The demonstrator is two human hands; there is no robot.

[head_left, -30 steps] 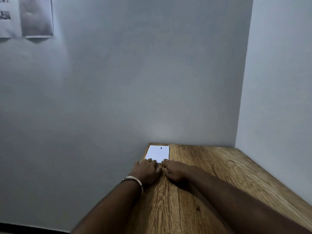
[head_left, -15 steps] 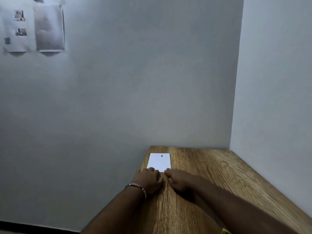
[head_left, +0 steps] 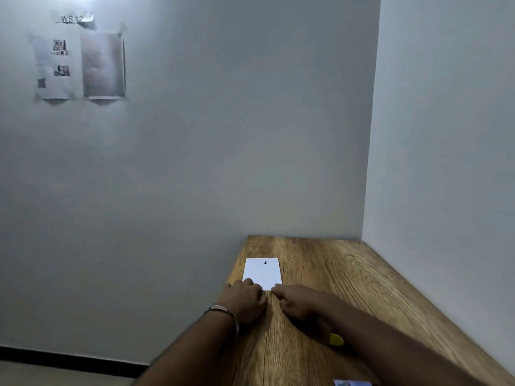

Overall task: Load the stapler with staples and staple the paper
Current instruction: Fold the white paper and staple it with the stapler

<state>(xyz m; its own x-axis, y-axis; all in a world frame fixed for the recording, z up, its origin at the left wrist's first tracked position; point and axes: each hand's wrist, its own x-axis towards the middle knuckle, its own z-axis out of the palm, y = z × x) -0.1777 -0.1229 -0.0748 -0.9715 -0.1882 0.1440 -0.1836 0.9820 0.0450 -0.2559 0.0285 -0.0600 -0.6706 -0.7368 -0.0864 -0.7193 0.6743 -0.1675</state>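
A white sheet of paper [head_left: 262,273] with a small black mark near its far edge lies flat on the wooden table [head_left: 334,274]. My left hand [head_left: 245,298], with a metal bracelet on its wrist, rests fingers down on the paper's near left corner. My right hand [head_left: 299,300] touches the near right corner with its fingertips. A yellow object [head_left: 336,339] peeks out from under my right forearm; it is mostly hidden. Neither hand grips anything.
The table stands in a corner, with a wall behind and another along its right side. Its left edge drops to the floor. A small blue and white item [head_left: 352,382] shows at the bottom edge. Printed sheets [head_left: 79,65] hang on the back wall.
The view has tilted up and left, so more of the wall sheets and the near table show. Both hands stay at the paper's near edge. The yellow object has come into sight.
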